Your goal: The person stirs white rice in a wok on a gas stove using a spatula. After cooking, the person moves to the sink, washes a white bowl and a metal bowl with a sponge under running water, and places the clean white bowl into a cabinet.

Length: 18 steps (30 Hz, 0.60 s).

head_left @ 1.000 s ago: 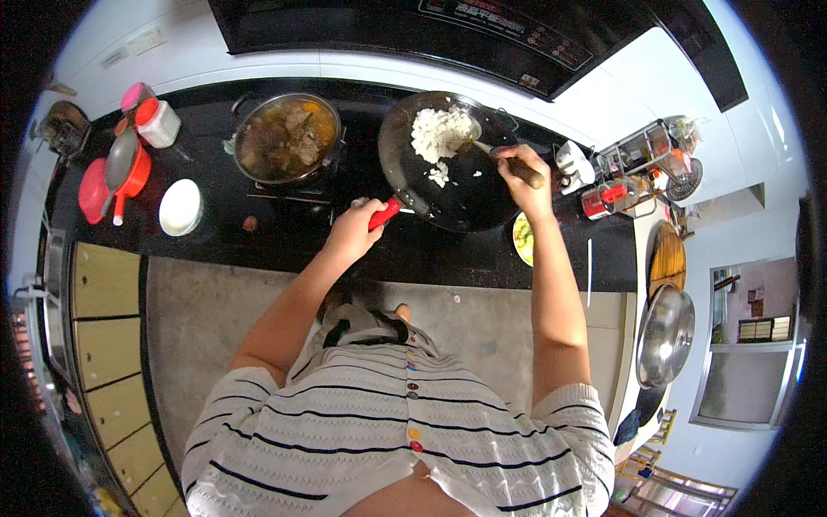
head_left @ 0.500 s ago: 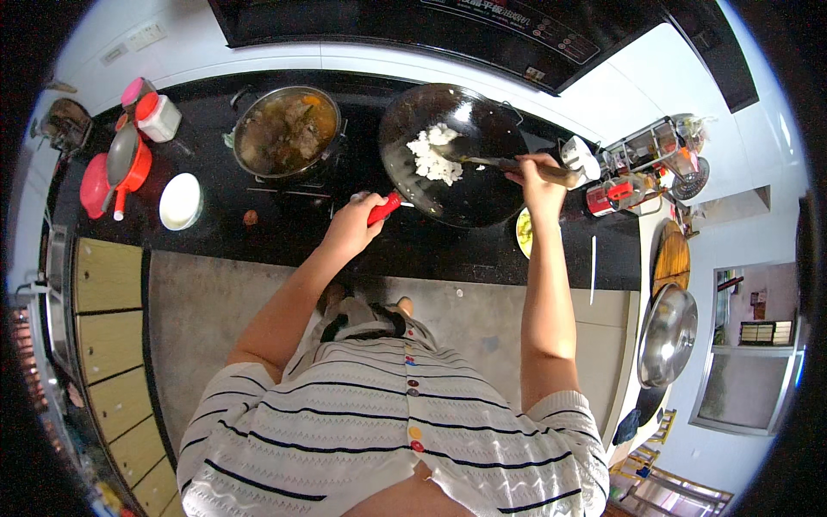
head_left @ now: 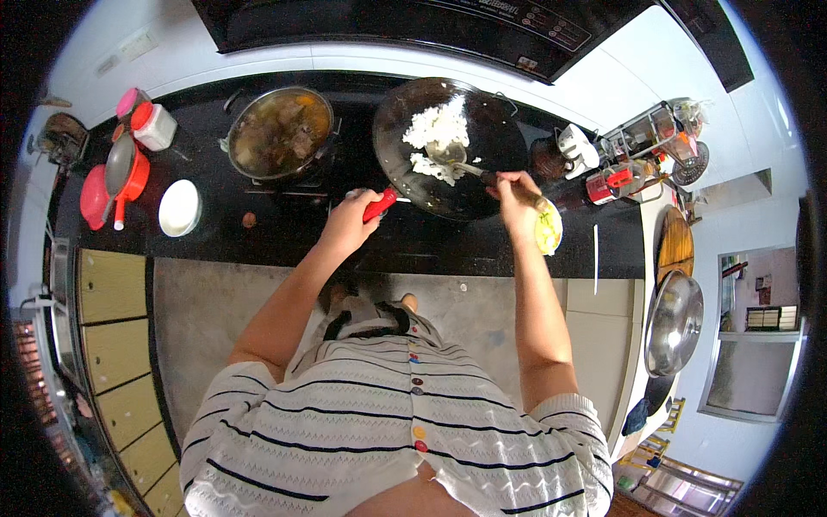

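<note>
My left hand is closed round the red handle of a large black wok on the stove. My right hand grips the dark handle of a metal ladle, whose round head rests among clumps of white rice in the wok. The rice lies in the wok's left and middle part, with bits stuck to the wall. Just beside my right hand, partly covered by it, sits a dish of yellow-green food.
A pot of meat stew stands left of the wok. Further left are a white bowl, a small red pan and a red-lidded jar. A wire rack and a metal lid are at the right.
The ladle head has moved slightly nearer and its handle has swung toward me with my right hand. The rice has spread further up the wok. My left hand stays on the handle.
</note>
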Each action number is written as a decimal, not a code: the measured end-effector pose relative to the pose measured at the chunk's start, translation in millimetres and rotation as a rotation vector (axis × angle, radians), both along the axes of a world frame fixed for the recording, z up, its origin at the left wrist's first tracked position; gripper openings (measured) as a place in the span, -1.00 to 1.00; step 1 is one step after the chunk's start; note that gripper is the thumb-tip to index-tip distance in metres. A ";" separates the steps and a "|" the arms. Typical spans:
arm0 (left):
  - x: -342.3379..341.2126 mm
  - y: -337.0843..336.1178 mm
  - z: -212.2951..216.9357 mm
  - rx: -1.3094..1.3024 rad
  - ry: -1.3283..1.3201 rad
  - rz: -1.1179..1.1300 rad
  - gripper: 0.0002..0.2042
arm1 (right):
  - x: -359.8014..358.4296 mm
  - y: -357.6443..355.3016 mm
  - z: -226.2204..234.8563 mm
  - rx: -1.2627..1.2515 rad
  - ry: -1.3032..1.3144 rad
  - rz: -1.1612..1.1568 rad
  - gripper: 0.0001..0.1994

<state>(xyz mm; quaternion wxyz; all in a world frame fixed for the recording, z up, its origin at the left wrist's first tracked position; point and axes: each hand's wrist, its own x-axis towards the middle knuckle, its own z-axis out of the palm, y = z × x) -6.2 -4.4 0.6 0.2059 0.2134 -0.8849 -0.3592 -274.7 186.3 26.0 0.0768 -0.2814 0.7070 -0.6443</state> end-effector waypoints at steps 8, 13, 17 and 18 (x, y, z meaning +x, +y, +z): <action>2.8 -0.4 -1.9 0.004 -0.050 -0.011 -0.64 | 4.5 12.5 44.8 0.052 -0.073 0.054 -0.90; 9.4 -0.7 -2.3 0.003 -0.094 0.020 -0.64 | -1.2 -15.0 84.6 0.088 0.048 -0.072 -0.94; 5.2 0.9 4.0 0.012 -0.080 -0.004 -0.65 | 0.5 -26.9 58.3 0.028 0.310 -0.040 -0.96; 4.3 -1.0 -0.9 0.002 -0.046 -0.019 -0.65 | 10.5 -31.9 35.9 0.015 0.160 -0.049 -0.94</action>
